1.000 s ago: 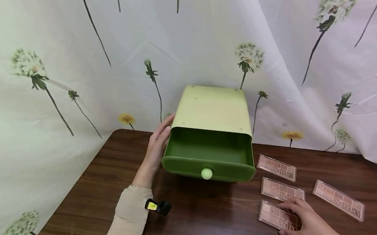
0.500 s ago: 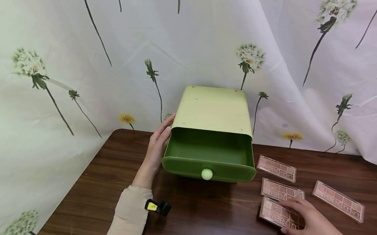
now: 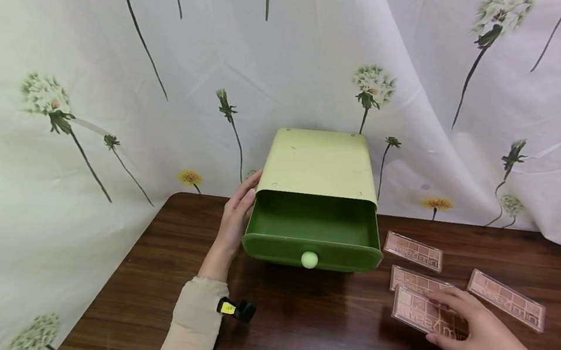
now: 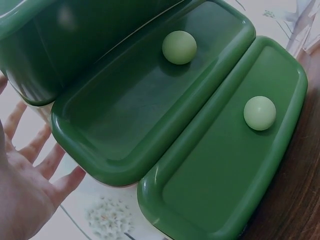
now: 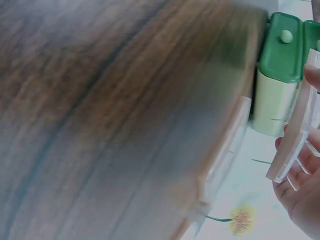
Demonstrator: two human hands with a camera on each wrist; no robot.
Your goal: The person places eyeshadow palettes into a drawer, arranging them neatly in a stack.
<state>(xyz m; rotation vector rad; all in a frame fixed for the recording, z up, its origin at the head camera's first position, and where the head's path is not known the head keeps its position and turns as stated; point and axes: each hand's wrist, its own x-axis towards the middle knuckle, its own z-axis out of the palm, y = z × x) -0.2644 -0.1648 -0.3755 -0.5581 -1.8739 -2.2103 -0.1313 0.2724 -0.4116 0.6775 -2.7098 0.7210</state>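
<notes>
A small drawer cabinet (image 3: 321, 163) with a pale yellow-green shell stands at the back of the table. Its dark green top drawer (image 3: 271, 247) is pulled out, and the inside looks bare. My left hand (image 3: 236, 219) lies along the cabinet's left side; the left wrist view shows its fingers (image 4: 42, 145) spread and fairly straight. On the right, my right hand (image 3: 483, 335) pinches an eyeshadow palette (image 3: 414, 311) between thumb and fingers, raised off the table. That palette partly covers another palette (image 3: 405, 278) lying behind it.
Two more palettes lie flat on the table, one beside the cabinet (image 3: 413, 251) and one farther right (image 3: 506, 299). Two lower drawers (image 4: 120, 130) with round knobs are closed. A flower-printed cloth (image 3: 317, 56) hangs right behind the table (image 3: 292, 330).
My right hand has lifted the nearest palette off the table and moved it slightly back and to the right. My left hand and the cabinet have stayed in place.
</notes>
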